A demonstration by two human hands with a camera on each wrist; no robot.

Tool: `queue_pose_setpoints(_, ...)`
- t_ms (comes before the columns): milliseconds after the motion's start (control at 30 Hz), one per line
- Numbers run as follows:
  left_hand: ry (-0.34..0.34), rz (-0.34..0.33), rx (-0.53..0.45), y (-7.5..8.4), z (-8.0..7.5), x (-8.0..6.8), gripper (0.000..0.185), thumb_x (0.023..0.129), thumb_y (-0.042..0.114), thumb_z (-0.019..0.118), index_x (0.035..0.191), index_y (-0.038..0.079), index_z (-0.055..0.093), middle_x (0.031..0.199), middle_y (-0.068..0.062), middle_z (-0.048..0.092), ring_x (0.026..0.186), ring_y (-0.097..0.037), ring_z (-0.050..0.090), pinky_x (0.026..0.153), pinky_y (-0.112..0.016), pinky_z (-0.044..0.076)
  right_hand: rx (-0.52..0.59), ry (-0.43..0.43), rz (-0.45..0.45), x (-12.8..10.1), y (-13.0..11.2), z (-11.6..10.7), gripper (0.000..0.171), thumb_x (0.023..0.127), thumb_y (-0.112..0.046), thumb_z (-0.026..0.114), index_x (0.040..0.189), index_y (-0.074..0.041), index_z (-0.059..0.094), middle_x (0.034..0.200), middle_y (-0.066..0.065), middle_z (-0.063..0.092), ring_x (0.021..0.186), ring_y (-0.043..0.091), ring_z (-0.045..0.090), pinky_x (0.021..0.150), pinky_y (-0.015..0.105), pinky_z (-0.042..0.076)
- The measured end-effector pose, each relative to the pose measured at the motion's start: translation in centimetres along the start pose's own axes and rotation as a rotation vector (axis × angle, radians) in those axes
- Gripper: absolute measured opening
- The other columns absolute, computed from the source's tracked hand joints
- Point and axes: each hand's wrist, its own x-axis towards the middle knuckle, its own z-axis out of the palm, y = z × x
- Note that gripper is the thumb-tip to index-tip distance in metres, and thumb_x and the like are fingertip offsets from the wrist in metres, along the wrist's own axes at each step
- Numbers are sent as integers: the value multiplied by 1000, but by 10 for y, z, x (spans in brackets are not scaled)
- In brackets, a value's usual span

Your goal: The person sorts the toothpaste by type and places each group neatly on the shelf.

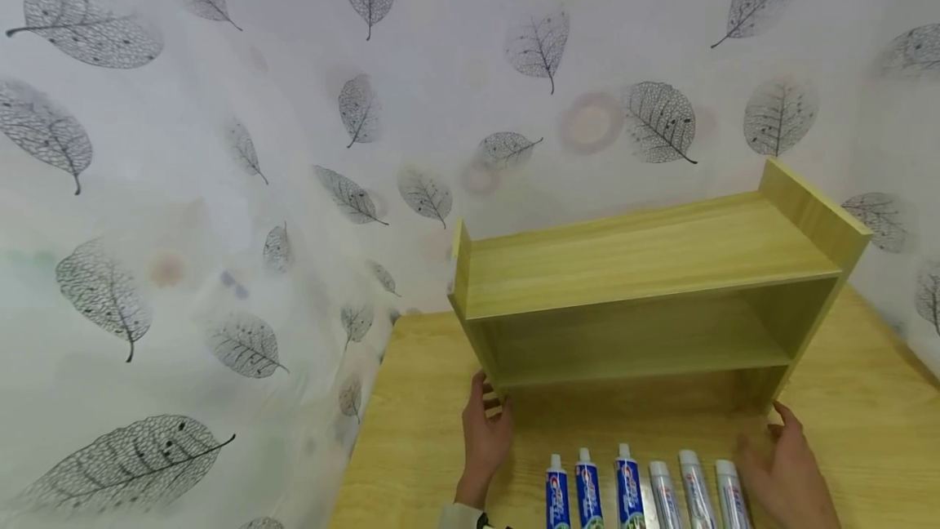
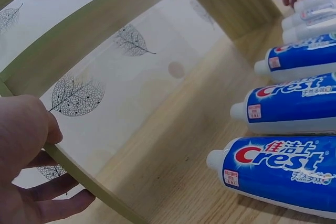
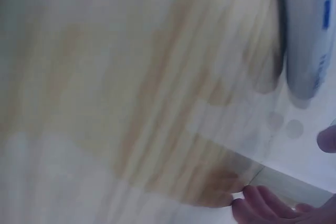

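A two-tier wooden shelf (image 1: 646, 260) stands on the table against the patterned wall. My left hand (image 1: 486, 439) grips the lower left side panel; in the left wrist view its thumb lies over the panel's edge, with fingers on the outer side. At the foot of the right side panel is my right hand (image 1: 789, 472), fingertips right at the wood and thumb apart from the fingers. Between my hands lie three blue Crest toothpaste tubes (image 1: 587, 492) and, to their right, three silvery-white tubes (image 1: 693, 488), caps toward the shelf.
The wooden table (image 1: 411, 398) extends left of the shelf and on its right side. Behind and to the left rises a pale wall (image 1: 411, 88) with a leaf print. The right wrist view is blurred and shows wood grain (image 3: 152, 103) close up.
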Motion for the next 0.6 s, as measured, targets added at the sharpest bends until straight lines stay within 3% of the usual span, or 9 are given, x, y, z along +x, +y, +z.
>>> queue_pose_setpoints(233, 0, 16, -16, 3, 1, 1, 52, 105, 0, 66, 153, 16, 54, 120, -16, 72, 94, -26, 77, 71, -26, 64, -104, -115, -17, -19, 13, 4, 83, 108, -28, 59, 150, 31, 20, 133, 62, 41, 116, 76, 48, 92, 80, 49)
queue_pose_setpoints(333, -5, 8, -9, 4, 1, 1, 52, 105, 1, 67, 153, 16, 54, 121, -16, 72, 95, -26, 77, 72, -26, 64, -145, -35, -75, -31, 25, 14, 75, 98, -21, 71, 144, 26, 35, 126, 57, 48, 108, 70, 55, 86, 78, 50)
queue_pose_setpoints(467, 6, -6, -11, 5, 1, 3, 52, 104, 1, 68, 152, 17, 55, 120, -15, 73, 95, -24, 77, 72, -24, 63, -198, 110, -190, -43, 40, 27, 68, 76, -10, 85, 131, 14, 52, 111, 47, 60, 92, 57, 64, 74, 66, 54)
queue_pose_setpoints(600, 17, -11, -22, 6, 1, 5, 51, 104, 3, 69, 151, 19, 57, 119, -13, 73, 95, -25, 76, 72, -24, 62, -221, 165, -252, -53, 50, 34, 64, 68, -7, 87, 123, 4, 58, 107, 42, 64, 86, 51, 65, 68, 59, 51)
